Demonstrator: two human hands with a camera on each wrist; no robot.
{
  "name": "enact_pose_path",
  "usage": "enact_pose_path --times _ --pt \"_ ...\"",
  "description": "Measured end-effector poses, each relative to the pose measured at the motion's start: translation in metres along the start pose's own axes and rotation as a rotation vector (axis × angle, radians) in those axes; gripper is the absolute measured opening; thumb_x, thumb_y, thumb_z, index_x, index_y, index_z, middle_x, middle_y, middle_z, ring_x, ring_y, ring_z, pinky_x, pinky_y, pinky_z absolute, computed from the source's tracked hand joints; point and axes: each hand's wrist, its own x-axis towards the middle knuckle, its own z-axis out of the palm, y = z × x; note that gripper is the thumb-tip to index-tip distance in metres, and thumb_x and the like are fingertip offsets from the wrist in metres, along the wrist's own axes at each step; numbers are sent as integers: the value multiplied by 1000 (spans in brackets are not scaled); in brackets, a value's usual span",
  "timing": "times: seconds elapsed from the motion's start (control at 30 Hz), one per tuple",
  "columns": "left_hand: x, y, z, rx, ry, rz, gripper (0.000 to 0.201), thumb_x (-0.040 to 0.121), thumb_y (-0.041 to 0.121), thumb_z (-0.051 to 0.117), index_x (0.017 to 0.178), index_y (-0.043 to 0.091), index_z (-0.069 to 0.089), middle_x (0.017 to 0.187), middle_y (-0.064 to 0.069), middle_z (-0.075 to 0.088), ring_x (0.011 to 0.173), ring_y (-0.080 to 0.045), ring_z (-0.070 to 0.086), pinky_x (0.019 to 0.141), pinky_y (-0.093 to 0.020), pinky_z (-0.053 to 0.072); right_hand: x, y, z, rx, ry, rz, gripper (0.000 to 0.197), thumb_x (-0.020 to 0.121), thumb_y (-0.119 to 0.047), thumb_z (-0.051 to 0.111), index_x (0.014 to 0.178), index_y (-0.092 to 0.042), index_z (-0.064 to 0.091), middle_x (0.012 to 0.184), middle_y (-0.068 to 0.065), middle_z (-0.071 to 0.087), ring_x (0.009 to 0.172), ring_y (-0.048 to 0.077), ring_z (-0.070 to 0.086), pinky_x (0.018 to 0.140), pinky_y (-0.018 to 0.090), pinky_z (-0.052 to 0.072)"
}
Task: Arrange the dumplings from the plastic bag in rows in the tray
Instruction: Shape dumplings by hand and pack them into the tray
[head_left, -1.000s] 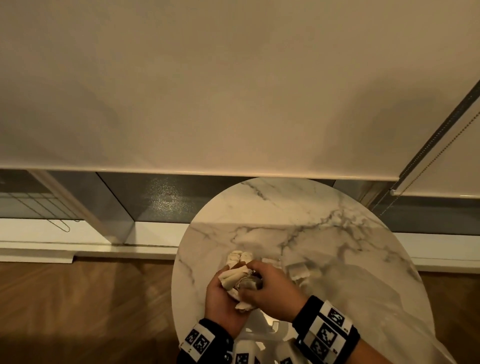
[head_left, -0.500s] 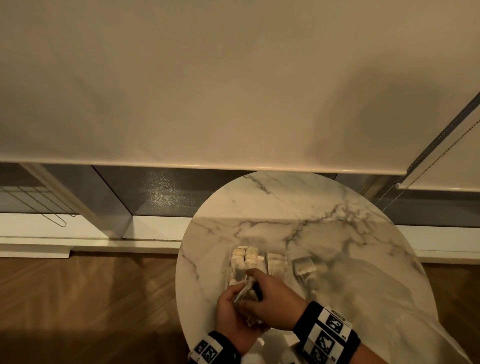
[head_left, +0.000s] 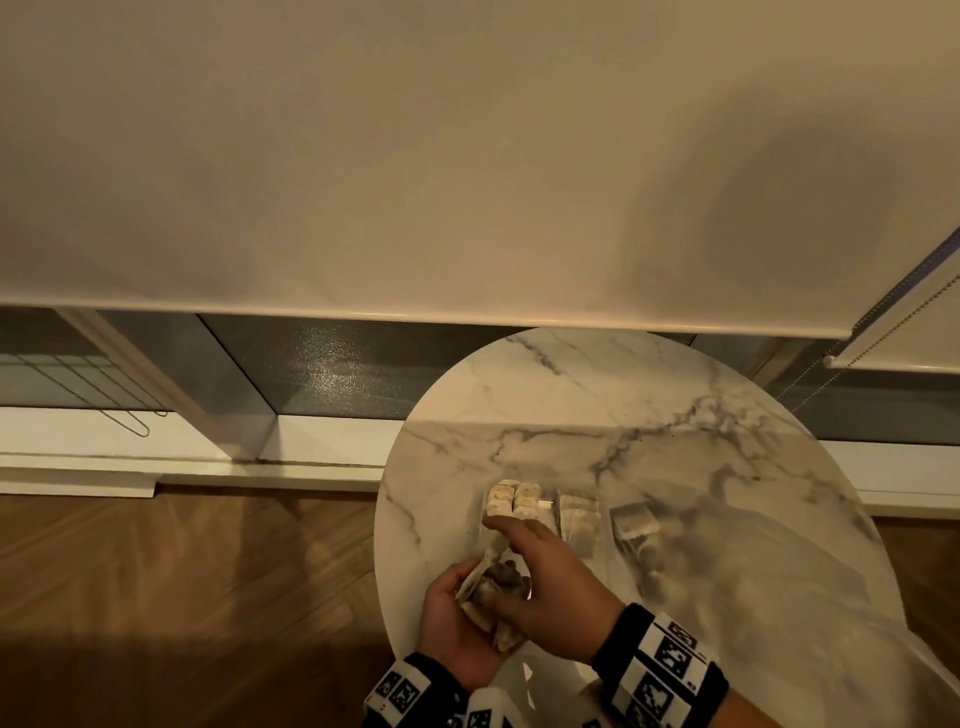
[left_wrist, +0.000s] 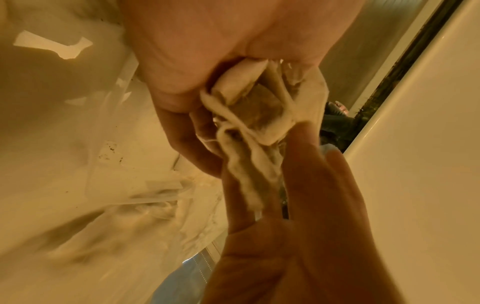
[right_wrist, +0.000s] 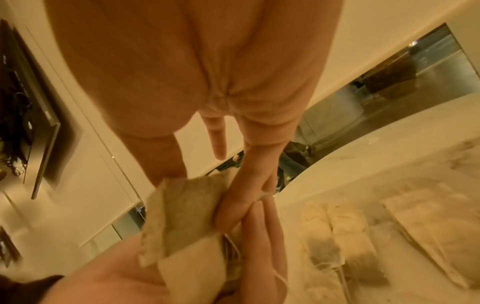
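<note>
The dumplings are pale flat packets with thin strings. My left hand (head_left: 467, 587) grips a bunch of dumplings (head_left: 491, 584) near the table's front edge. My right hand (head_left: 506, 540) reaches across it and pinches one packet (right_wrist: 182, 209) at the top of the bunch between thumb and fingers. In the left wrist view the bunch (left_wrist: 259, 123) sits between both hands. Just beyond the hands, rows of packets (head_left: 511, 501) stand side by side, with further ones (head_left: 576, 514) to the right. The clear tray under them is hard to make out.
The round marble table (head_left: 597, 395) stands against a window with a lowered blind (head_left: 467, 182). Crumpled clear plastic (left_wrist: 116, 185) lies below my left hand, and a translucent sheet (head_left: 779, 597) covers the table's right side. Wooden floor (head_left: 182, 597) lies to the left.
The rows of packets, hidden behind the hands a second ago, now show. My right hand has shifted from covering the bunch to pinching one packet at its top.
</note>
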Motion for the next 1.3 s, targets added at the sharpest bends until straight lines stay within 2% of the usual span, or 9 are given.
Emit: enact_pose_path --times 0.1,0.27,0.4,0.5,0.63,0.73,0.83,1.07,1.3 --pt "3 7 -12 51 11 29 46 71 30 72 111 8 65 109 -16 58 94 -34 56 83 -41 44 4 -3 6 42 -29 -4 66 83 -42 63 142 -44 35 133 -10 48 122 8 49 104 24 43" --pt "-4 22 -19 -31 19 28 37 92 28 49 108 1 68 105 -22 62 95 -39 61 89 -47 47 8 -8 9 173 -95 -1 71 73 -43 66 138 -50 38 134 -13 48 124 3 48 98 29 51" --pt "-10 29 -20 -17 -31 0 44 95 27 43 112 -2 70 113 -26 67 95 -40 69 84 -46 56 11 -9 22 -104 -27 11 67 82 -30 69 140 -42 37 133 -8 46 119 12 51 96 26 48" --pt "-10 32 -22 -47 -16 -11 43 94 25 43 104 -4 73 109 -26 69 93 -40 71 85 -45 57 13 -17 30 -313 14 64 61 80 -46 65 134 -43 36 127 -9 48 114 16 51 85 34 51" --pt "-12 40 -31 -99 63 -24 36 88 26 51 98 0 73 90 -19 71 75 -34 71 66 -40 60 17 -17 29 -255 -97 186 62 74 -60 63 130 -42 43 117 -11 54 102 10 54 81 29 49" --pt "-10 48 -46 -151 143 -63 31 76 30 57 92 5 67 76 -11 65 60 -26 66 41 -27 50 23 -6 15 -129 -98 317 38 81 -44 66 117 -33 58 100 -12 61 83 4 59 72 22 51" --pt "-9 58 -57 -216 150 -59 32 75 31 57 93 7 65 77 -7 64 62 -26 68 39 -27 48 38 23 9 -60 78 456 19 88 -29 64 106 -23 65 92 -7 67 80 7 62 72 23 55" --pt "-12 64 -59 -236 149 -9 30 75 30 55 87 6 67 80 -6 64 64 -23 66 39 -27 48 82 71 26 116 163 673 40 83 -31 72 119 -18 63 107 5 67 92 21 66 77 41 61" --pt "-19 62 -62 -230 163 28 30 73 29 54 89 6 66 80 -7 64 60 -26 69 39 -26 49 101 73 38 2 118 652 14 80 -25 76 81 -14 68 89 7 70 85 23 68 77 39 60"
